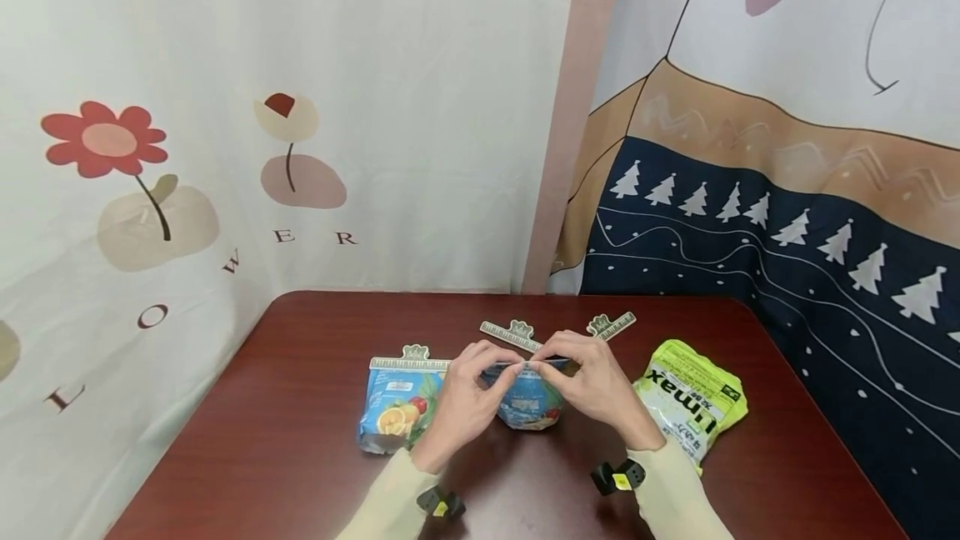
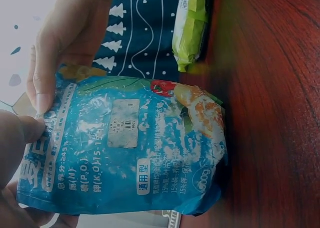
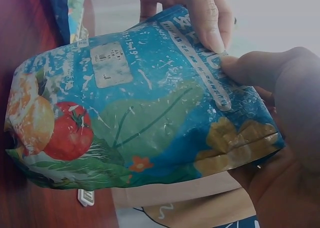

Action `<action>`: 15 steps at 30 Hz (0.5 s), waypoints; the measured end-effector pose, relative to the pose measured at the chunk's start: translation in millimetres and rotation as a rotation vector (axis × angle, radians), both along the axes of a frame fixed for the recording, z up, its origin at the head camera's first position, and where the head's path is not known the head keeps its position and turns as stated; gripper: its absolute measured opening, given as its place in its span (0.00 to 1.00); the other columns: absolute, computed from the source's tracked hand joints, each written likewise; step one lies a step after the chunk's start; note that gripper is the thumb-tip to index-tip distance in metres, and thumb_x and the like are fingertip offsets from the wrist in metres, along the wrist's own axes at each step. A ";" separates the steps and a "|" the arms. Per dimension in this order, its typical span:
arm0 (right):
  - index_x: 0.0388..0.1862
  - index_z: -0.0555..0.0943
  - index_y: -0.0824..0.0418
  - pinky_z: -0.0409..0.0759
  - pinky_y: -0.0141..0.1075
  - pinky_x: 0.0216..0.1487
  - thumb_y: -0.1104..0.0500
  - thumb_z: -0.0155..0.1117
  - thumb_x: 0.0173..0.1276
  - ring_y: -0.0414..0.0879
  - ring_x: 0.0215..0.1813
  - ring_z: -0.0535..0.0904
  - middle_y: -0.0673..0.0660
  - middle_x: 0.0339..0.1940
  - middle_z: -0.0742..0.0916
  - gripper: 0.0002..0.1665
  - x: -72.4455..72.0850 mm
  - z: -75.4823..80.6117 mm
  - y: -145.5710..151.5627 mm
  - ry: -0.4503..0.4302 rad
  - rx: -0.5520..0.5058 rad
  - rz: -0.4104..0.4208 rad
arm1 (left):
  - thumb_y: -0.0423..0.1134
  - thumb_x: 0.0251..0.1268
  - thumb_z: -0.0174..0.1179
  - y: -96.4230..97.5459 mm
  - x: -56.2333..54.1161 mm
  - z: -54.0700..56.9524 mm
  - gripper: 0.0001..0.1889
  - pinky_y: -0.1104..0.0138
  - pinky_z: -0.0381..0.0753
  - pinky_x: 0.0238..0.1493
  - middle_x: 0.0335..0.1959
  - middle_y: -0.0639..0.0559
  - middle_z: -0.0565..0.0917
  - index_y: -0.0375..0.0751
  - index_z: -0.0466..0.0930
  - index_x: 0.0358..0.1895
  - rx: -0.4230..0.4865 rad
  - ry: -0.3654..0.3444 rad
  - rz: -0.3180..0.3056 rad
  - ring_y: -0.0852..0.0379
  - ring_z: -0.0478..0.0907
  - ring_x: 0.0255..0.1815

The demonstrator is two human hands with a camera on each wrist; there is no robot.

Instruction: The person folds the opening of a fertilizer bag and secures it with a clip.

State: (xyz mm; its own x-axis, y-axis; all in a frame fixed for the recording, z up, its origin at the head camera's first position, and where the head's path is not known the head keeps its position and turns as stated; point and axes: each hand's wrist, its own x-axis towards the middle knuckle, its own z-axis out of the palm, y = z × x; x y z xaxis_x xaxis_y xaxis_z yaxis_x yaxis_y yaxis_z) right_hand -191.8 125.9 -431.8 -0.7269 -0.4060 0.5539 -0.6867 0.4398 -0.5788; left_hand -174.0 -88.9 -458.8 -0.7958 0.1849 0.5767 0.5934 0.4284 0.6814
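Observation:
A blue plastic pouch [image 1: 529,408] printed with fruit and a tomato stands upright at mid-table, its top edge between both hands. My left hand [image 1: 467,407] pinches the left part of that edge between thumb and fingers. From the other side my right hand [image 1: 596,386] pinches the same edge, the two thumbs close together. In the left wrist view, the face of the blue pouch [image 2: 120,158] carries white lettering and a small barcode label. A tomato, a large leaf and scuffed white patches show on the blue pouch [image 3: 150,88] in the right wrist view.
To the left stands a similar blue pouch [image 1: 397,417] with a ruler-like clip [image 1: 408,362] across its top. Behind the hands lie two more such clips, one at left [image 1: 513,333] and another clip [image 1: 613,326] at right. A green-and-white bag [image 1: 693,398] lies right of my right hand.

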 end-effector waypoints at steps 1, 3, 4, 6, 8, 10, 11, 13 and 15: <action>0.38 0.90 0.46 0.83 0.32 0.42 0.56 0.75 0.67 0.33 0.39 0.82 0.38 0.35 0.88 0.03 0.1 -0.2 0.3 0.000 -0.002 0.000 | 0.47 0.73 0.64 0.2 0.0 -0.1 0.05 0.74 0.78 0.27 0.39 0.64 0.84 0.56 0.88 0.45 0.003 -0.002 -0.001 0.66 0.75 0.37; 0.38 0.90 0.47 0.83 0.32 0.42 0.56 0.75 0.67 0.33 0.39 0.82 0.38 0.35 0.88 0.03 -0.2 -1.2 0.3 0.000 -0.009 0.009 | 0.46 0.72 0.65 0.6 -0.3 -1.0 0.05 0.72 0.78 0.26 0.39 0.62 0.85 0.55 0.89 0.44 0.018 0.013 0.002 0.65 0.76 0.37; 0.38 0.90 0.47 0.83 0.32 0.42 0.57 0.74 0.67 0.33 0.39 0.82 0.39 0.35 0.88 0.03 -0.4 -1.9 0.1 0.001 -0.013 0.014 | 0.45 0.72 0.65 0.8 -0.6 -1.8 0.05 0.72 0.78 0.26 0.38 0.62 0.86 0.54 0.89 0.44 0.023 0.022 0.004 0.65 0.76 0.37; 0.38 0.90 0.48 0.83 0.32 0.42 0.58 0.74 0.67 0.33 0.39 0.82 0.39 0.35 0.88 0.04 -0.6 -3.2 -0.3 0.005 -0.021 0.023 | 0.43 0.71 0.66 1.1 -1.0 -3.1 0.04 0.70 0.78 0.26 0.38 0.61 0.86 0.53 0.89 0.43 0.033 0.043 0.005 0.64 0.77 0.37; 0.37 0.90 0.49 0.83 0.32 0.41 0.59 0.74 0.67 0.34 0.39 0.82 0.40 0.35 0.88 0.04 -0.8 -4.4 -0.6 0.006 -0.026 0.029 | 0.42 0.71 0.67 1.1 -1.5 -4.2 0.04 0.69 0.77 0.26 0.37 0.61 0.87 0.53 0.89 0.42 0.038 0.055 0.003 0.63 0.77 0.37; 0.38 0.90 0.49 0.83 0.32 0.42 0.59 0.74 0.67 0.34 0.39 0.82 0.40 0.35 0.88 0.04 -1.1 -4.8 -0.5 0.006 -0.025 0.027 | 0.42 0.71 0.67 0.4 -2.5 -4.1 0.03 0.69 0.77 0.27 0.37 0.61 0.87 0.53 0.89 0.42 0.037 0.059 -0.006 0.63 0.77 0.37; 0.38 0.90 0.48 0.84 0.32 0.42 0.59 0.74 0.67 0.33 0.39 0.82 0.39 0.35 0.88 0.04 -1.2 -4.5 -0.1 0.004 -0.020 0.024 | 0.42 0.70 0.67 -0.3 -2.9 -3.7 0.03 0.70 0.77 0.27 0.37 0.61 0.87 0.53 0.89 0.42 0.037 0.051 -0.013 0.63 0.78 0.37; 0.38 0.90 0.47 0.84 0.33 0.43 0.58 0.74 0.67 0.33 0.40 0.83 0.39 0.35 0.88 0.05 -1.2 -3.2 1.4 -0.007 -0.010 0.015 | 0.43 0.70 0.67 -2.7 -3.7 -2.5 0.03 0.71 0.78 0.28 0.37 0.61 0.87 0.54 0.89 0.43 0.041 0.017 -0.027 0.64 0.78 0.37; 0.39 0.90 0.45 0.84 0.34 0.43 0.56 0.74 0.67 0.33 0.40 0.83 0.38 0.36 0.88 0.05 -1.2 -1.9 4.1 -0.023 -0.001 0.004 | 0.44 0.69 0.68 -6.0 -4.9 -1.4 0.03 0.72 0.79 0.28 0.38 0.60 0.88 0.55 0.89 0.43 0.046 -0.023 -0.041 0.65 0.79 0.36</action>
State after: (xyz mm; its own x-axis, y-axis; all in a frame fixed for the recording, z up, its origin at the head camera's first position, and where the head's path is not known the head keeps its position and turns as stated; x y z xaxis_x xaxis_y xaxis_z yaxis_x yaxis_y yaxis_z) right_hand -193.0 130.0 -433.8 -0.7375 -0.4087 0.5376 -0.6753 0.4366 -0.5945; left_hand -178.9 -94.8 -460.2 -0.8013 0.1909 0.5669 0.5935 0.3719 0.7137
